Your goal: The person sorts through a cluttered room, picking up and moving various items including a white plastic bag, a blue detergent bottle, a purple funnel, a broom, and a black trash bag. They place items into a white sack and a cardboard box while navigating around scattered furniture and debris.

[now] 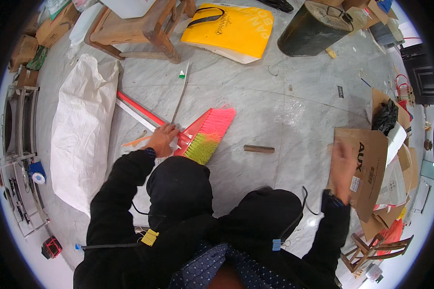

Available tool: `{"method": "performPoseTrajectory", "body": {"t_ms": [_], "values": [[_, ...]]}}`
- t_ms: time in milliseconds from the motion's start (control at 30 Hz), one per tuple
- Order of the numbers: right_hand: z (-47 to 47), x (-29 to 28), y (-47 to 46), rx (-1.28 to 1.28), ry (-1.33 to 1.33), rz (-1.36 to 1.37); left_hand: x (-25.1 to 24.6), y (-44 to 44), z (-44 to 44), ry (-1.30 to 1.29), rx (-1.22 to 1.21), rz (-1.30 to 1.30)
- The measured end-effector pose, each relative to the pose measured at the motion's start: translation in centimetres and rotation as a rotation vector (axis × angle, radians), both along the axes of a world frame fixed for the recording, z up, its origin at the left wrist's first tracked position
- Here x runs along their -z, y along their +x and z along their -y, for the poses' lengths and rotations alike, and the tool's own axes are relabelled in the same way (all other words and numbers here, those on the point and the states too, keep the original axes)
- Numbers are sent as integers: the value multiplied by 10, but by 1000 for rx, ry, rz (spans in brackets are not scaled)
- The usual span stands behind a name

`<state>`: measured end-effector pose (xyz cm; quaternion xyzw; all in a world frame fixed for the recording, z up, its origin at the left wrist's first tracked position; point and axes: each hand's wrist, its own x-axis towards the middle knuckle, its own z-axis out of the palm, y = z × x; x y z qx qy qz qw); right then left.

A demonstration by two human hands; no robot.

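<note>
A broom (210, 135) with pink and lime-green bristles lies on the tiled floor, its red handle running to the upper left. My left hand (162, 140) is closed around the lower handle, just behind the broom's red head. Beside that handle runs a white pole (135, 115), its lower end hidden near my hand. My right hand (341, 168) is motion-blurred in front of a flattened cardboard box (365, 162); whether it touches the cardboard is unclear. Between my hands, a short brown wooden stick (259, 149) lies on the floor.
At left stands a white woven sack (85, 133). A wooden chair (130, 34), a yellow bag (231, 32) and a dark metal can (313, 30) are ahead. A thin strip (181, 92) lies beyond the broom. Several cardboard pieces and a small wooden chair (378, 249) occupy the right.
</note>
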<state>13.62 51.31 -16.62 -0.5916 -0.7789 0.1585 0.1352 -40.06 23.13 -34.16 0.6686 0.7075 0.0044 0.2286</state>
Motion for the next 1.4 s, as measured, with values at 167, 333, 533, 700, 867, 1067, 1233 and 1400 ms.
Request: {"method": "performPoseTrajectory", "body": {"t_ms": [167,333,533,700,867,1067,1233,1400], "values": [[47,147,-80,-388,-375,-44,10,27,-14,62,-5,-187],[81,198,-110,-565,-347,284,-2,3,-18,215,-1,-36],[88,202,-114,-390,-539,270,-17,-27,-20,257,-124,-56],[89,201,-100,-234,-638,205,-32,-85,-30,459,-239,-87],[90,205,-94,-254,-656,210,-39,-150,-29,510,-384,-357],[100,202,-86,-241,-681,207,-26,-208,-15,304,-508,-558],[103,199,-87,-226,-689,235,-23,-229,-17,216,-563,-549],[101,201,-96,-208,-705,332,-20,-219,-23,67,-877,-541]]}}
